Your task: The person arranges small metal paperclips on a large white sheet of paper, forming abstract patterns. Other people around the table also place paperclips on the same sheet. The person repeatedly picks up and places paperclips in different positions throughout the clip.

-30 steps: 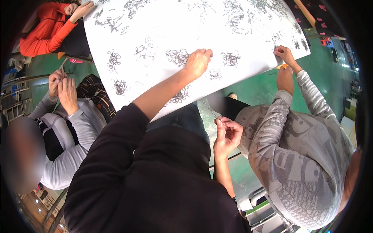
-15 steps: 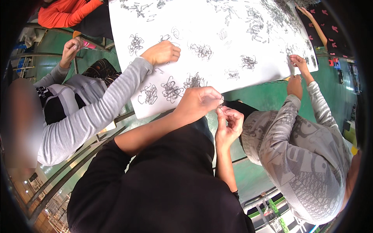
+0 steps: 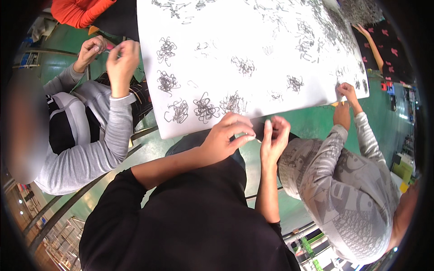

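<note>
I see the left grip (image 3: 226,138) with thumb and forefinger curled toward each other, their tips close together just beside the right grip (image 3: 274,139); whether anything is pinched there I can't tell from here. The right grip stands upright, thumb raised and fingers half curled, and I can't make out whether it clamps anything either (a tiny dark speck (image 3: 259,140) shows between the two, too small for me to name).

Just beyond the left knuckles lies the nearest pile of black loops (image 3: 233,103), its lower side partly hidden from me by the hand. The loops look thin and wiry, bent into open curls and tangled into a loose mat. To its left sit a fuller tangle (image 3: 206,108) and a corner clump (image 3: 179,111); farther out I find a middle pile (image 3: 243,66) and, off to the right, a smaller compact pile (image 3: 295,83), well apart from both grips. All lie on the white worktop (image 3: 203,77), with short dark pieces (image 3: 312,40) scattered densely over its far right. Outward again, a grey-sleeved person (image 3: 90,158) on my left raises both hands, and a person in a patterned grey hoodie (image 3: 352,189) sits on my right.
</note>
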Action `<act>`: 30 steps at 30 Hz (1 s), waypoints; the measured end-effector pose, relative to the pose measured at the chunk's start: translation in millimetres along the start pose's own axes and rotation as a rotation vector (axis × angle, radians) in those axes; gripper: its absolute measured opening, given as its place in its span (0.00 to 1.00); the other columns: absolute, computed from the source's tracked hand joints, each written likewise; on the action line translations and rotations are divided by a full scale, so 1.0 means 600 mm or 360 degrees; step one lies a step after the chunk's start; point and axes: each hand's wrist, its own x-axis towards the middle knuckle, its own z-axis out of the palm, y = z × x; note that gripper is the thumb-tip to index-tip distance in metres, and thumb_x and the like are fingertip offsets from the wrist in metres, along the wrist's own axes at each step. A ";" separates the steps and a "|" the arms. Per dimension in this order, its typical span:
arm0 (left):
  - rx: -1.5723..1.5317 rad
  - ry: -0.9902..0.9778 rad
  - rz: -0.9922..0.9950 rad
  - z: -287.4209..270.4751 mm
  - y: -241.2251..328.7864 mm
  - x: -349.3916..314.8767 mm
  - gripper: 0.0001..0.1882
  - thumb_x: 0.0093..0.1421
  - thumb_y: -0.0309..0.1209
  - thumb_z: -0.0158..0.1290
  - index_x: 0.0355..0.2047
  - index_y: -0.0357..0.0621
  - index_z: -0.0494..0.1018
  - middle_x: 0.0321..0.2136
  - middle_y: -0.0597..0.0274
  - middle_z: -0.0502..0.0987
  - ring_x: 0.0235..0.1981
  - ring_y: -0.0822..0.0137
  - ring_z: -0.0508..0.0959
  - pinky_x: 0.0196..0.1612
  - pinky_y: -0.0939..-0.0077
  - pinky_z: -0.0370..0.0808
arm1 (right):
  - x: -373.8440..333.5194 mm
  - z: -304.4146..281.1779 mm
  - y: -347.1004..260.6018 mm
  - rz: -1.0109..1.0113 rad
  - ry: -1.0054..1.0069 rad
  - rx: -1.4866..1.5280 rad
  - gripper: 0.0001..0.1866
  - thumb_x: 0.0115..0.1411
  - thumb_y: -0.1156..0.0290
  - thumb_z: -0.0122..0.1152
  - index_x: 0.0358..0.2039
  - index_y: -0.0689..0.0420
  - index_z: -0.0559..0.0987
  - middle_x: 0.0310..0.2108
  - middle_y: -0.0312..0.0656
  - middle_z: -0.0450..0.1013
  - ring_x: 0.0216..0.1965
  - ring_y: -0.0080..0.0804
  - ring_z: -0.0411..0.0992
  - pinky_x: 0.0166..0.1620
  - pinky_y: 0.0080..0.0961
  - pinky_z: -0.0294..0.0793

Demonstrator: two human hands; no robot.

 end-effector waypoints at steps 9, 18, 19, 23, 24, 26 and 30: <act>-0.0048 -0.0097 0.0126 -0.012 -0.023 -0.021 0.05 0.55 0.26 0.59 0.33 0.45 0.77 0.36 0.66 0.73 0.40 0.64 0.72 0.43 0.72 0.73 | 0.242 0.237 0.086 -0.0367 -0.0627 -0.0739 0.14 0.54 0.70 0.64 0.42 0.54 0.76 0.43 0.44 0.72 0.38 0.45 0.75 0.39 0.38 0.74; -0.0011 -0.0013 0.0058 -0.013 -0.037 -0.037 0.05 0.53 0.26 0.59 0.32 0.45 0.77 0.33 0.65 0.75 0.37 0.63 0.74 0.42 0.71 0.74 | 0.356 0.297 0.049 -0.0543 -0.0630 -0.0884 0.10 0.52 0.74 0.65 0.37 0.50 0.80 0.38 0.40 0.75 0.36 0.42 0.76 0.39 0.36 0.76; 0.0000 -0.0007 0.0053 -0.014 -0.037 -0.039 0.05 0.53 0.26 0.59 0.32 0.45 0.77 0.33 0.65 0.75 0.37 0.63 0.75 0.42 0.71 0.74 | 0.345 0.301 0.045 -0.0681 -0.0647 -0.0920 0.12 0.50 0.75 0.65 0.37 0.48 0.80 0.36 0.40 0.75 0.37 0.41 0.76 0.40 0.34 0.75; 0.0040 0.0027 0.0099 -0.009 -0.038 -0.041 0.05 0.54 0.27 0.59 0.32 0.45 0.78 0.33 0.64 0.75 0.36 0.63 0.75 0.41 0.71 0.74 | 0.347 0.294 0.047 -0.0596 -0.0915 -0.0819 0.14 0.51 0.79 0.63 0.40 0.54 0.79 0.38 0.41 0.75 0.36 0.39 0.76 0.41 0.34 0.75; 0.0047 0.0028 0.0103 -0.008 -0.038 -0.042 0.05 0.54 0.27 0.59 0.32 0.45 0.78 0.33 0.64 0.75 0.36 0.63 0.75 0.41 0.71 0.74 | 0.353 0.288 0.048 -0.0649 -0.0825 -0.0732 0.14 0.51 0.79 0.63 0.40 0.54 0.79 0.38 0.41 0.75 0.35 0.39 0.76 0.41 0.34 0.75; 0.0066 0.0020 0.0121 -0.007 -0.037 -0.044 0.05 0.54 0.27 0.59 0.32 0.45 0.78 0.33 0.64 0.75 0.36 0.63 0.75 0.41 0.71 0.74 | 0.360 0.282 0.047 -0.0569 -0.0626 -0.0710 0.14 0.51 0.79 0.63 0.39 0.54 0.79 0.39 0.40 0.75 0.35 0.39 0.76 0.40 0.34 0.75; 0.0067 -0.0004 0.0155 -0.006 -0.040 -0.046 0.05 0.54 0.27 0.59 0.33 0.45 0.78 0.33 0.64 0.75 0.36 0.62 0.75 0.42 0.71 0.74 | 0.330 0.299 0.027 -0.0987 -0.0483 -0.0787 0.10 0.50 0.76 0.65 0.34 0.49 0.81 0.38 0.39 0.74 0.39 0.41 0.74 0.39 0.36 0.75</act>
